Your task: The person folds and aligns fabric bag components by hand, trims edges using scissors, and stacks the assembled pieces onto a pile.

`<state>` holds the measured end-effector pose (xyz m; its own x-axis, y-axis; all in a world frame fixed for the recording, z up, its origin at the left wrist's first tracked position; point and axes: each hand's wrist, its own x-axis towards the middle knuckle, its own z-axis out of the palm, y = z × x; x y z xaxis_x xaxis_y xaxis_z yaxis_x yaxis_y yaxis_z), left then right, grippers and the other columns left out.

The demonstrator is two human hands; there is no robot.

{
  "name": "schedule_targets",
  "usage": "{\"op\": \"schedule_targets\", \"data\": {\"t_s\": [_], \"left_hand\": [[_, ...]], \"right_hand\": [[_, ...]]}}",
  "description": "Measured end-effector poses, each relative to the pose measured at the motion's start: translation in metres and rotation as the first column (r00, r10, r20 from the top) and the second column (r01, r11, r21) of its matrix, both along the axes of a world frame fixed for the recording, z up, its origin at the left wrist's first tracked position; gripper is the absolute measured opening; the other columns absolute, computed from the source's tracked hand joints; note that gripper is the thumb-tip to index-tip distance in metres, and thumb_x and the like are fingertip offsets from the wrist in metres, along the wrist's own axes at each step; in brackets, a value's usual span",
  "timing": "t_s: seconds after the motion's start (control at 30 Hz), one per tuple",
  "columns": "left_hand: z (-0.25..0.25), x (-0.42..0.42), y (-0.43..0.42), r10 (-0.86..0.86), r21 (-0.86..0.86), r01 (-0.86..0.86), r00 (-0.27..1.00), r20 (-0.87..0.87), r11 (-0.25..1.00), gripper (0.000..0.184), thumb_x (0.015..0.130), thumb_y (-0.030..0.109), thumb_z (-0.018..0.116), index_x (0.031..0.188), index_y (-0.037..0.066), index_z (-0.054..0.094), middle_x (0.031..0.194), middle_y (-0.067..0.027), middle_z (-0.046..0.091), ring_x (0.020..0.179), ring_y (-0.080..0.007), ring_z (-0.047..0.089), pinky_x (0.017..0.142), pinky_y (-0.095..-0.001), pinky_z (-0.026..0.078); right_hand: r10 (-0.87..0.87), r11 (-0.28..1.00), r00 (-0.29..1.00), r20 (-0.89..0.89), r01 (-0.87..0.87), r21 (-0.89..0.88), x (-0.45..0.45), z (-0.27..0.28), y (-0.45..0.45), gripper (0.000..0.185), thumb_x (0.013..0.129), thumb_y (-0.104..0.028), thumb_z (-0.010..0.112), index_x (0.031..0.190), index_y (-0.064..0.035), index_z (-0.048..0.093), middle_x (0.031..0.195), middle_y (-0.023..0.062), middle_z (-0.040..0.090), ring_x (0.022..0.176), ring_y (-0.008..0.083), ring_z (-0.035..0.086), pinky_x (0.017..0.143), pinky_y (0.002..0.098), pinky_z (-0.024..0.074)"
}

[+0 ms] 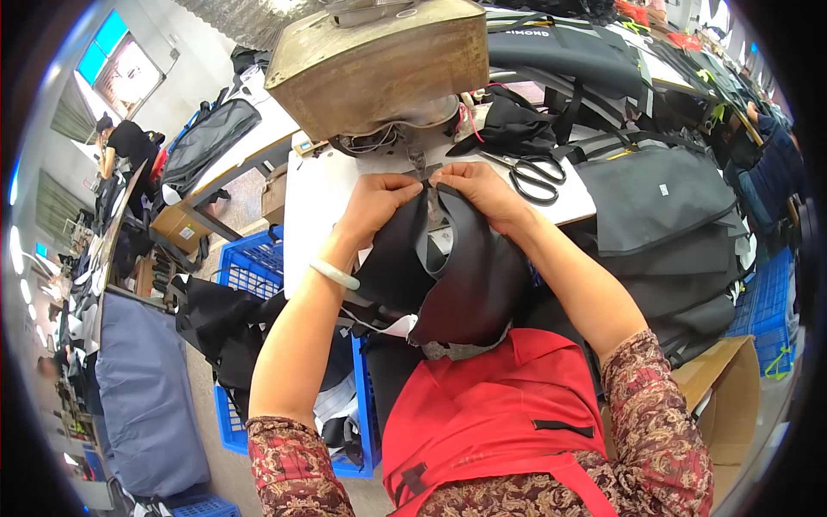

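My left hand (382, 200) pinches the top edge of a piece of black fabric (482, 274), just below the needle area of a sewing machine (379, 73). Close beside it, my right hand (482, 191) pinches the same edge, and the two sets of fingertips nearly meet. The fabric curves down toward my lap in an open loop, with a pale strip (398, 326) hanging at its lower left. A pair of black-handled scissors (537, 179) lies on the white table to the right of my right hand. The machine's needle is too small to make out.
Dark grey bags (659, 198) are piled on the right. Blue crates (370, 414) stand low on the left, one holding fabric pieces. An open cardboard box (719, 405) is at lower right. Another person (133, 146) stands at a table in the left background.
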<state>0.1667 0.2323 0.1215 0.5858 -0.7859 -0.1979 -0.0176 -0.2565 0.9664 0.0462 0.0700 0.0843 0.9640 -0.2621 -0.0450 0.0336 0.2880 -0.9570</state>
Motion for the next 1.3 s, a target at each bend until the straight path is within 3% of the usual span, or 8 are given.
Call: {"op": "schedule_targets", "data": {"t_s": [0.57,0.73,0.83,0.87,0.93,1.07,1.13,1.3], "left_hand": [[-0.013,0.008,-0.006,0.126,-0.126,-0.143,0.982,-0.138,0.982,0.022,0.093,0.012,0.067,0.106,-0.006,0.069,0.091,-0.0088,0.071,0.077,-0.0127,0.065,0.068,-0.0254,0.054],[-0.006,-0.03,0.028,-0.002,-0.158,-0.01,0.997,-0.081,0.987,0.019,0.09,0.012,0.069,0.099,-0.004,0.071,0.086,-0.0042,0.068,0.075,-0.0097,0.061,0.068,-0.0245,0.05],[-0.003,-0.091,0.04,-0.258,-0.134,0.264,0.964,0.058,0.955,0.013,0.086,0.009,0.07,0.092,-0.002,0.071,0.085,-0.0006,0.066,0.076,-0.0091,0.06,0.068,-0.0243,0.048],[0.001,-0.114,0.04,-0.349,-0.144,0.359,0.932,0.095,0.922,0.011,0.085,0.007,0.069,0.09,-0.002,0.07,0.083,-0.0014,0.064,0.077,-0.0098,0.059,0.068,-0.0245,0.047],[0.009,-0.152,0.044,-0.451,-0.185,0.47,0.882,0.137,0.863,0.009,0.083,0.004,0.068,0.087,-0.004,0.069,0.083,-0.0035,0.063,0.078,-0.0112,0.058,0.068,-0.0248,0.046],[0.055,-0.178,0.067,-0.3,-0.346,0.412,0.893,0.334,0.843,0.028,0.078,-0.004,0.061,0.105,-0.004,0.068,0.11,-0.0094,0.059,0.095,-0.0169,0.058,0.085,-0.0265,0.047],[0.072,-0.165,0.089,-0.172,-0.452,0.31,0.931,0.321,0.836,0.033,0.079,-0.001,0.067,0.111,-0.006,0.065,0.113,-0.0125,0.057,0.094,-0.0182,0.057,0.087,-0.0298,0.047],[0.042,-0.144,0.129,-0.115,-0.426,0.176,0.979,0.165,0.887,0.009,0.086,-0.001,0.059,0.088,-0.006,0.066,0.084,-0.0098,0.06,0.075,-0.0169,0.059,0.07,-0.0253,0.046]], "right_hand": [[-0.083,0.982,0.993,0.089,0.066,0.179,0.005,0.0,-0.003,0.017,0.096,-0.018,0.064,0.103,-0.0027,0.064,0.088,-0.0009,0.067,0.075,0.0047,0.063,0.069,0.0202,0.0518],[-0.145,0.986,0.985,0.098,0.152,-0.072,-0.05,-0.007,0.018,0.026,0.092,-0.012,0.059,0.115,-0.0044,0.067,0.089,0.0,0.067,0.074,0.0048,0.059,0.064,0.0203,0.048],[-0.026,0.95,0.993,-0.116,-0.012,-0.312,-0.087,-0.024,0.046,0.031,0.098,-0.029,0.053,0.114,-0.0082,0.069,0.099,0.0039,0.069,0.089,0.0112,0.059,0.084,0.0302,0.0484],[0.097,0.733,0.994,-0.052,-0.107,-0.672,-0.1,-0.041,0.052,0.03,0.097,-0.027,0.054,0.113,-0.0065,0.068,0.1,0.0056,0.07,0.096,0.0156,0.061,0.088,0.033,0.0477],[0.207,0.847,0.947,0.245,-0.048,-0.529,-0.119,-0.077,0.07,0.027,0.095,-0.022,0.056,0.11,-0.0028,0.067,0.103,0.0069,0.07,0.104,0.0188,0.061,0.094,0.0352,0.0455],[-0.063,0.945,0.992,-0.106,0.025,-0.327,-0.185,0.017,0.044,0.035,0.1,-0.038,0.055,0.088,-0.0066,0.066,0.074,-0.006,0.057,0.068,0.0041,0.053,0.06,0.0232,0.045],[-0.319,0.641,0.939,0.125,0.311,-0.702,-0.217,0.053,-0.005,0.038,0.101,-0.037,0.053,0.086,-0.0036,0.067,0.074,-0.0006,0.062,0.073,0.0082,0.058,0.07,0.0279,0.0512],[-0.457,0.225,0.793,0.403,0.542,-0.81,-0.318,0.21,-0.108,0.032,0.098,-0.03,0.055,0.088,-0.0019,0.067,0.073,0.0033,0.065,0.076,0.0133,0.064,0.072,0.0309,0.0537]]}}
